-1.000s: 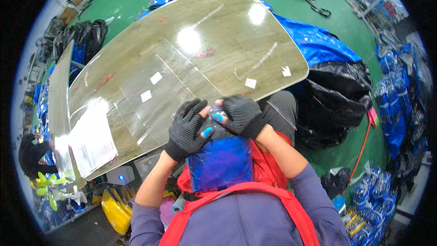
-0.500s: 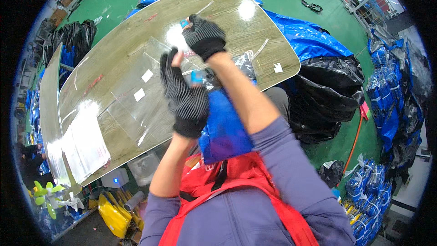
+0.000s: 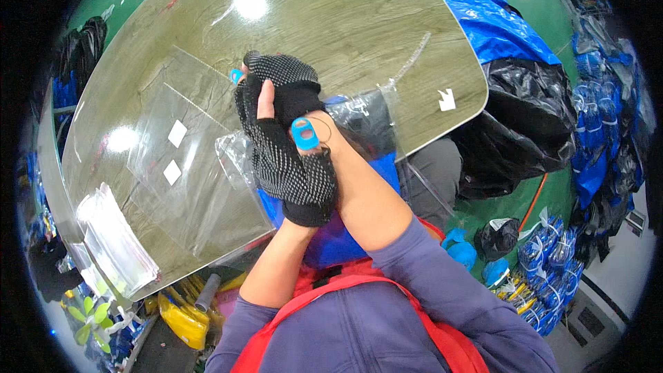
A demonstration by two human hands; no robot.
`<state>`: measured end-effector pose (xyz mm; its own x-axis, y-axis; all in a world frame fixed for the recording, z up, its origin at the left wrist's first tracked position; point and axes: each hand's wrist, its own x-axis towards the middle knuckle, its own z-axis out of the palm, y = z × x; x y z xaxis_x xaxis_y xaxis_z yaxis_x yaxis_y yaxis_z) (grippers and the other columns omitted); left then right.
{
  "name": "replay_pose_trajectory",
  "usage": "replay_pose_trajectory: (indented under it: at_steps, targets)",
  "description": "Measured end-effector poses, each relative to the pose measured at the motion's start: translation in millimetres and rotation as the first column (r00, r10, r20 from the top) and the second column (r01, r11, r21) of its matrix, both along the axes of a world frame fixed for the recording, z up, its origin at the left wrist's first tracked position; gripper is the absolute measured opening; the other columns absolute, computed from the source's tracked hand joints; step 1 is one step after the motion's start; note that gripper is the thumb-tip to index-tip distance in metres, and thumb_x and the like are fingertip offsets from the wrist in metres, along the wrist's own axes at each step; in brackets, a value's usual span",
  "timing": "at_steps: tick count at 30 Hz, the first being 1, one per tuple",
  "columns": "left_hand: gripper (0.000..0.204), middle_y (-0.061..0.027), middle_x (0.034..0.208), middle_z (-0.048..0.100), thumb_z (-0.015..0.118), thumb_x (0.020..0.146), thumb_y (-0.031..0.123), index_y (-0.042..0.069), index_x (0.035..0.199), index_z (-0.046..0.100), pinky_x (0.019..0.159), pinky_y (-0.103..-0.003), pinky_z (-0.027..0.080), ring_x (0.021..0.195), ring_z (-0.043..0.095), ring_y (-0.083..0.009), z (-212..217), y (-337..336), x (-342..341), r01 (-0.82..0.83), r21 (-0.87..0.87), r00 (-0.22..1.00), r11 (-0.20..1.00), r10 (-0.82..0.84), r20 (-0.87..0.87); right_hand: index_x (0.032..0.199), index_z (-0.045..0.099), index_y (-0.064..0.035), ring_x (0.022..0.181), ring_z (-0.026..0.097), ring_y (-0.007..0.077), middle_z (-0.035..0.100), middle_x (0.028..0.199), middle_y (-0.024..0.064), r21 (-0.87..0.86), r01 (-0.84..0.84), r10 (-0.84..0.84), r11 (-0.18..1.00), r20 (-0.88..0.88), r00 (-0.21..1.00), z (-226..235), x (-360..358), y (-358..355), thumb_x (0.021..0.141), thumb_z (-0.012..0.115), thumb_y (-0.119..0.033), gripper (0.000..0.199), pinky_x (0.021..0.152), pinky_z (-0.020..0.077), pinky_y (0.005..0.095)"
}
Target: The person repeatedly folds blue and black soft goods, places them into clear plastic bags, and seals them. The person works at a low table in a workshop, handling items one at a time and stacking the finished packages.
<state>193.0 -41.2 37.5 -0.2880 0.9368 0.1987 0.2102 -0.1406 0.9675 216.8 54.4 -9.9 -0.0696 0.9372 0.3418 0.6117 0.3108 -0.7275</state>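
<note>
My left hand (image 3: 286,166) wears a dark glove with white dots and stretches its fingers upward over the table; a bare digit sticks out of the glove. A blue ring-like finger cover (image 3: 304,134) sits at its thumb side. Across those fingers lies my right hand (image 3: 283,83), gloved alike, curled with its back showing and another blue cover (image 3: 236,76) by its thumb. Whether anything is between the hands is hidden. Below them a blue plastic bag (image 3: 387,174) hangs over the table's near edge, next to a clear bag with dark contents (image 3: 366,121).
The wood-patterned table (image 3: 359,34) carries flat clear bags (image 3: 155,197), white labels (image 3: 177,133) and a stack of clear sleeves (image 3: 114,242) at left. A large black bag (image 3: 521,121) stands right of the table. Blue bundles (image 3: 552,255) and yellow packages (image 3: 183,318) lie lower down.
My right hand has come down and left onto my left hand's fingers, its forearm now crossing beside the left wrist. The view has shifted, so the table sits higher.
</note>
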Motion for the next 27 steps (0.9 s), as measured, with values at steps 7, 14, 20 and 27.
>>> replay_pose_trajectory:
  at_steps: [7, 14, 20, 27]
  targets:
    - [0.057, -0.0137, 0.140, 0.043, 0.052, 0.092, 0.019, 0.002, 0.143, 0.033, 0.110, -0.036, 0.030, 0.128, 0.042, -0.0223, -1.3, 1.5, -3.8, 0.003, 0.029, 0.999, 1.000, -0.005, 0.053, 0.084, 0.060, -0.0091, 0.072, 0.066, 0.0358, 0.067, 0.080, 0.0152, -0.230, -0.054, 0.070, 0.972, 0.063, 0.996, 20.6, 6.6, -2.3, 0.077, 0.060, -0.028, 0.020, 0.061, 0.0518, 0.0470]
    - [0.058, -0.0146, 0.141, 0.042, 0.051, 0.096, 0.037, 0.001, 0.139, 0.038, 0.111, -0.037, 0.026, 0.132, 0.037, -0.0247, -2.7, 5.3, -18.9, -0.008, 0.002, 0.985, 1.000, 0.008, 0.173, 0.087, 0.065, -0.0074, 0.081, 0.065, 0.0368, 0.068, 0.087, 0.0176, -0.386, -0.138, 0.192, 0.912, 0.106, 0.976, 18.3, 14.5, 16.9, 0.087, 0.047, -0.031, 0.030, 0.071, 0.0510, 0.0478]
    - [0.065, -0.0233, 0.135, 0.047, 0.063, 0.085, 0.032, -0.001, 0.136, 0.040, 0.107, -0.040, 0.032, 0.125, 0.044, -0.0373, 17.9, 41.6, -183.9, 0.157, 0.078, 0.683, 0.984, -0.051, -0.729, 0.111, 0.062, -0.0011, 0.103, 0.062, 0.0327, 0.065, 0.110, 0.0211, -0.464, -0.629, 0.737, 0.624, 0.084, 0.671, 72.4, 63.3, -1.3, 0.078, 0.065, -0.055, 0.063, 0.088, 0.0475, 0.0377]
    - [0.075, -0.0198, 0.108, 0.064, 0.070, 0.063, 0.060, 0.008, 0.117, 0.061, 0.091, -0.043, 0.047, 0.102, 0.059, -0.0399, -29.3, 83.2, -311.9, -0.207, -0.455, 0.514, 0.866, -0.299, -0.804, 0.097, 0.065, 0.0044, 0.080, 0.062, 0.0250, 0.068, 0.083, 0.0159, -0.626, -0.749, 0.906, 0.215, -0.160, 0.393, 105.1, 52.2, -20.1, 0.066, 0.078, -0.053, 0.067, 0.074, 0.0475, 0.0379]
